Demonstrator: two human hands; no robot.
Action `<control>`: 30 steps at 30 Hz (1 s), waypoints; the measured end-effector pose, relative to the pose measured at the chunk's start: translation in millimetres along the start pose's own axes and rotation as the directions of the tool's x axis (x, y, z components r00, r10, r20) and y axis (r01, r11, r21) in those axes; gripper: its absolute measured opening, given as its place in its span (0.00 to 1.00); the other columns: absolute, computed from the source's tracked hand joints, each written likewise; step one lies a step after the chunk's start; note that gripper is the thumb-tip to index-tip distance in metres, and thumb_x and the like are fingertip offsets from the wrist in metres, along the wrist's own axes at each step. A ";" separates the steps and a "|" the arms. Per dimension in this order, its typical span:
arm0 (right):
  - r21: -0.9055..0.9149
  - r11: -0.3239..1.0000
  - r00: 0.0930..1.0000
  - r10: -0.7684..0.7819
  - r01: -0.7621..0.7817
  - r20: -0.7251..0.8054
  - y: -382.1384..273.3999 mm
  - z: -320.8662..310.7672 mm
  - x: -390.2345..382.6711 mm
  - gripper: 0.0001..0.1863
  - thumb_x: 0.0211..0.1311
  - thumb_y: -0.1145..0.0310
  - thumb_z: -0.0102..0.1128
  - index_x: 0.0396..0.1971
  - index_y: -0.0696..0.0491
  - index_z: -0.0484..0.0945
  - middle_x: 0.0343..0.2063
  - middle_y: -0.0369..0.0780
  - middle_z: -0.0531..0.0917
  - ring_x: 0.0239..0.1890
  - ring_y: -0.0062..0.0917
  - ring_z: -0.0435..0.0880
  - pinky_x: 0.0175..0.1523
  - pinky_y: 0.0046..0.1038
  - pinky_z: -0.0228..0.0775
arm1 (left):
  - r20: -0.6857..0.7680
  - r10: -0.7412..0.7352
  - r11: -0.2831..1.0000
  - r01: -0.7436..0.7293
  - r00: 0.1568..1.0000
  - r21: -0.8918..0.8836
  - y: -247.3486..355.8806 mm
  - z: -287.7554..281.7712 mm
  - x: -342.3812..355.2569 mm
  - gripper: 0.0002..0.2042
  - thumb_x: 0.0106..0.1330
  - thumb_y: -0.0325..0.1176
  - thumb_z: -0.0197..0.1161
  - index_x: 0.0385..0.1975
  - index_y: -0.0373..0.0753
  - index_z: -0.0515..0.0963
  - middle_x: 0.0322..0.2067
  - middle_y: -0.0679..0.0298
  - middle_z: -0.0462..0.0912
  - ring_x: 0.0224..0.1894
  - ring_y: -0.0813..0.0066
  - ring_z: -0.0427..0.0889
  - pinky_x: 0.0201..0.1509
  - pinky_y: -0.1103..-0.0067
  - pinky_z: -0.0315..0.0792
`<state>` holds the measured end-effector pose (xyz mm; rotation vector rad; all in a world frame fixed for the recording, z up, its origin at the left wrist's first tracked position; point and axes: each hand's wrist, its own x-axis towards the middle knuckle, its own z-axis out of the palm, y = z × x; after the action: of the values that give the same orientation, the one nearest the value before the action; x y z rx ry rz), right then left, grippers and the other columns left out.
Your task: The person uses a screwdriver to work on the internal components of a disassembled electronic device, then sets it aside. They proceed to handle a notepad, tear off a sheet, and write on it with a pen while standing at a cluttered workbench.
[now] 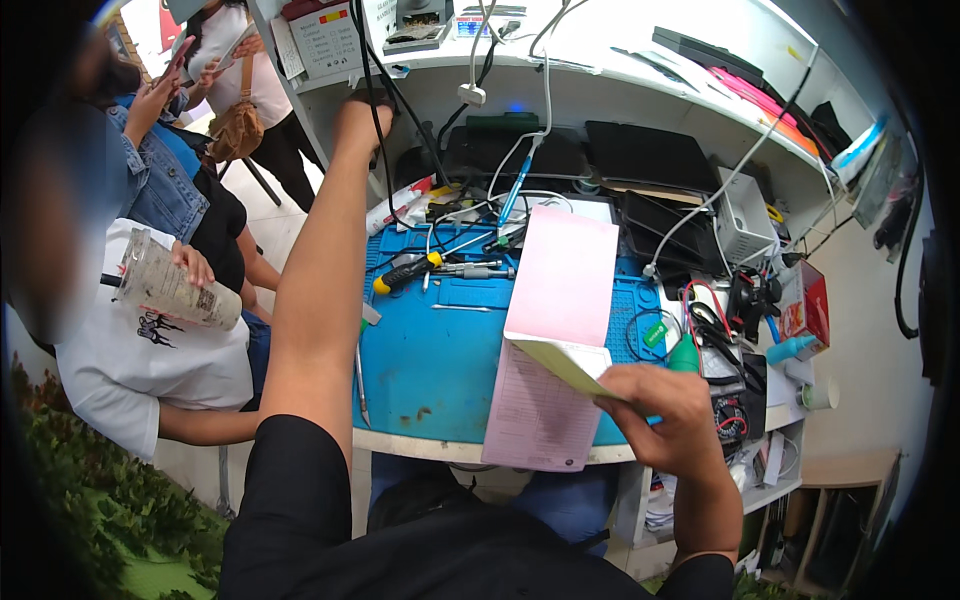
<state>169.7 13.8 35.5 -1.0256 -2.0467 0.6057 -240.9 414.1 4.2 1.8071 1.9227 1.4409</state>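
Note:
My left hand [362, 122] is stretched out to the upper left, under the shelf among black cables; its fingers are too hidden to make out what, if anything, they grip. My right hand [660, 410] is closed on the folded-up pale green sheet [553, 362] of a paper pad. The pad's pink page [560, 280] lies over the blue mat [415, 355], and its lower printed sheet [535, 420] reaches the front edge. A yellow-and-black screwdriver [410, 271] and small steel tools [470, 273] lie left of the pad.
A shelf [590, 52] crosses the back above dark devices [645, 152]. Cables, a green bottle [683, 355] and a red box [805, 305] crowd the right. At my left are several people, one in white holding a drink cup [175, 285], others holding phones.

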 end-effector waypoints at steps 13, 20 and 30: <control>-0.078 0.986 0.989 -0.141 0.144 0.053 2.9 18.2 -31.5 0.14 0.55 0.80 0.73 0.42 0.54 0.86 0.40 0.40 0.91 0.40 0.36 0.91 0.43 0.33 0.83 | -0.153 -0.032 0.929 -0.027 0.988 -0.370 -10.8 -57.7 -72.9 0.12 0.65 0.31 0.74 0.46 0.34 0.88 0.30 0.67 0.84 0.28 0.79 0.81 0.33 0.80 0.72; -0.130 0.981 0.986 -0.155 0.147 -0.057 8.8 41.8 -65.2 0.15 0.56 0.81 0.70 0.45 0.55 0.86 0.43 0.40 0.89 0.45 0.35 0.88 0.49 0.34 0.82 | -0.553 -0.075 0.771 -0.303 0.830 -0.560 46.0 -88.7 -145.4 0.09 0.66 0.23 0.69 0.40 0.37 0.75 0.28 0.73 0.72 0.26 0.87 0.68 0.29 0.85 0.63; -0.086 0.969 0.946 -0.247 0.233 -0.208 31.1 59.9 -80.7 0.16 0.56 0.79 0.70 0.46 0.54 0.86 0.42 0.39 0.88 0.45 0.35 0.88 0.48 0.35 0.82 | 0.504 0.547 0.827 -0.337 0.669 -0.451 193.4 -58.8 -263.7 0.06 0.70 0.24 0.71 0.44 0.33 0.84 0.36 0.66 0.87 0.38 0.83 0.85 0.45 0.83 0.77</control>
<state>168.3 -39.5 -55.2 -0.8196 -1.9650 0.2925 -72.5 130.0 40.7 2.2904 0.8912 0.9683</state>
